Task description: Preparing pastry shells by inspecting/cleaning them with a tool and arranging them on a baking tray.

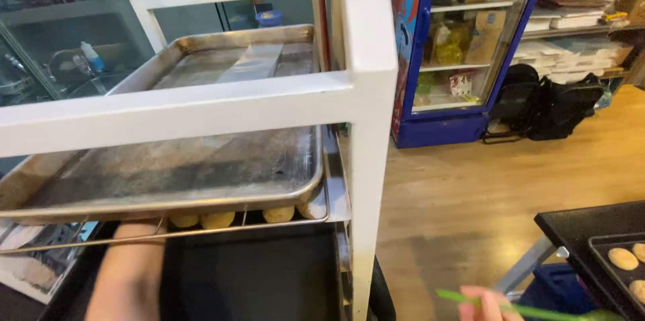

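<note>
The left arm reaches up under the metal tray [181,173] in the white rack [366,112]; the left hand [138,227] is hidden behind the tray's front lip, so I cannot tell whether it grips. The tray sits on a wire shelf [255,223], and round dough pieces [218,219] peek out below its edge. The right hand [487,302], low at the frame's bottom, is clenched on a thin green stick [531,309]. On the black desk [584,223] to the right, a dark pan [608,274] holds pale dough rounds [623,258]. A glass-door fridge [463,45] stands behind.
</note>
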